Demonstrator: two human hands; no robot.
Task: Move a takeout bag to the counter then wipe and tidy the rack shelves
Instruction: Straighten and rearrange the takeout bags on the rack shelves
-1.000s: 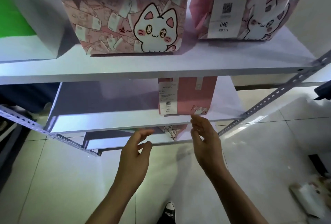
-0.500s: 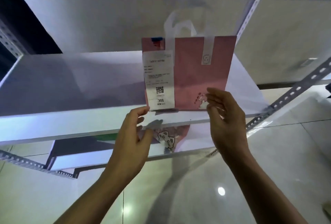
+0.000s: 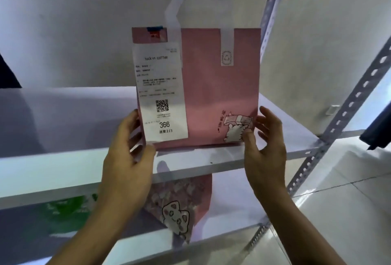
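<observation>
Left hand (image 3: 127, 159) and right hand (image 3: 264, 148) pinch the lower corners of the upright pink takeout bag (image 3: 211, 95) on the white shelf (image 3: 63, 169)

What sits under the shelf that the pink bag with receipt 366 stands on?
Below the shelf, a lower shelf holds a cat-print bag and something green; the left hand and the upper board hide their tops.

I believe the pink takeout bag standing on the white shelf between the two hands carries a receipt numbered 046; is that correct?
Not quite: the head view shows the receipt reads 366, not 046. The rest holds: the pink takeout bag stands upright on the white shelf, with the left hand and right hand at its lower corners.
</observation>
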